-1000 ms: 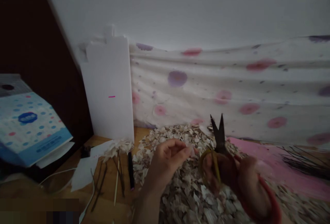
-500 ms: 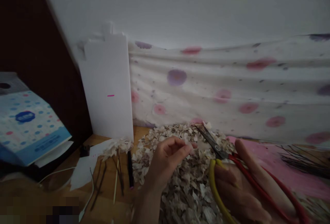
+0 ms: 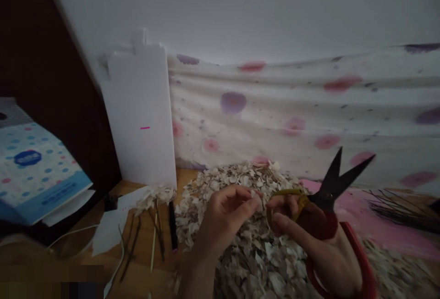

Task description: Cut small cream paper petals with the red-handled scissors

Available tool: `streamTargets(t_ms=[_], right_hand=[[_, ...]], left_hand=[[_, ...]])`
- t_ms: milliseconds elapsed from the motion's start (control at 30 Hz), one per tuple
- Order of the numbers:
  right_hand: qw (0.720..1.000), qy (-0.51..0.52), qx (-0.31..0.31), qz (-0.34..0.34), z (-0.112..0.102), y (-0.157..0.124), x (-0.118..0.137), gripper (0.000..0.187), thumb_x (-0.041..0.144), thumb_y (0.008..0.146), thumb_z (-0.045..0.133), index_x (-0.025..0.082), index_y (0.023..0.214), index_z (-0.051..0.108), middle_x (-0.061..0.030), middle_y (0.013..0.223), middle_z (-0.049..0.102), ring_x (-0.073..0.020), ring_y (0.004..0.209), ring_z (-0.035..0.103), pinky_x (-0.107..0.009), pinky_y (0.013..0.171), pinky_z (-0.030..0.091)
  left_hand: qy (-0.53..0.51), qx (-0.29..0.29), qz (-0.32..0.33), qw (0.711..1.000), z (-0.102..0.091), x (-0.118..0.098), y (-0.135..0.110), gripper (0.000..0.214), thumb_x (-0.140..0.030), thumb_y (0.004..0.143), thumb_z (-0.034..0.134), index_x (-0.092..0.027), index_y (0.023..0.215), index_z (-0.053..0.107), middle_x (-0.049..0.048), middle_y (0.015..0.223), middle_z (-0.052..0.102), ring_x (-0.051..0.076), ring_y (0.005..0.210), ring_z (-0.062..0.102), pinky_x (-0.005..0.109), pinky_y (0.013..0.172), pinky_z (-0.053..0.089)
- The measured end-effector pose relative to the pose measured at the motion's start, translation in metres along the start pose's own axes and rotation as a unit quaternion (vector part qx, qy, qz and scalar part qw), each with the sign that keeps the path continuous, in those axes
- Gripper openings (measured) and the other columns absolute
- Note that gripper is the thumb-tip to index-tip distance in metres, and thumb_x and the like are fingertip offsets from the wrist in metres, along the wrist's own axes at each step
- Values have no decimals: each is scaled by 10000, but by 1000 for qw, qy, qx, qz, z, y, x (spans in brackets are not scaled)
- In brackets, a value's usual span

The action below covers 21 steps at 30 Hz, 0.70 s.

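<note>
Scissors (image 3: 330,193) sit in the right hand (image 3: 309,239), its grip clamped on the red and yellow handles, the 2 dark blades spread and pointing up and away so the tips clear the fingers. Just beside it, the left hand (image 3: 223,216) has its grip pinched together on a small pale flake (image 3: 256,195), raised above the heap of pale flakes (image 3: 254,253) covering the wooden surface (image 3: 144,271). Thin sticks (image 3: 156,237) lie to the left.
</note>
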State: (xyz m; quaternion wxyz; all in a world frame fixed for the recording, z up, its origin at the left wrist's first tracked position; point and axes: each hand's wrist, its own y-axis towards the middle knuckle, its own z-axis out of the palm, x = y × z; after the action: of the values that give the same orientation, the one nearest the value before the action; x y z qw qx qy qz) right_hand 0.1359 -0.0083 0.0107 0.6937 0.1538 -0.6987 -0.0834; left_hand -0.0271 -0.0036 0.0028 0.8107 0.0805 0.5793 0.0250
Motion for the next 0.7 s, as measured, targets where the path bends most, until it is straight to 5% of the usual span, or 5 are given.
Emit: streamTargets(t_ms=[400,533,700], right_hand=[[999,-36,30,-14,4,2,2,282,401,843,689,212,689,546,19,648,561,-145,613,520,-237,566,455],[996,63,53,34,1,3,1,355,421,805,757,204,675,508,32,640,502,-127,585,479,-222,529,438],[965,192,142,112,-4,8,-2,427,434,762,800,186,612,487,42,561,462,-101,508,425,-216,489,407]], left_hand=[[-16,41,-11,999,11,-1,-2,152,-332,808,740,-184,817,707,29,876,705,139,797,628,253,756,476],[-92,117,-13,989,5,1,-1,280,-444,883,645,-197,946,761,51,949,694,166,880,618,277,802,468],[-10,134,16,991,2,3,-1,282,-403,943,577,-213,1011,774,65,1065,637,205,1071,573,301,938,414]])
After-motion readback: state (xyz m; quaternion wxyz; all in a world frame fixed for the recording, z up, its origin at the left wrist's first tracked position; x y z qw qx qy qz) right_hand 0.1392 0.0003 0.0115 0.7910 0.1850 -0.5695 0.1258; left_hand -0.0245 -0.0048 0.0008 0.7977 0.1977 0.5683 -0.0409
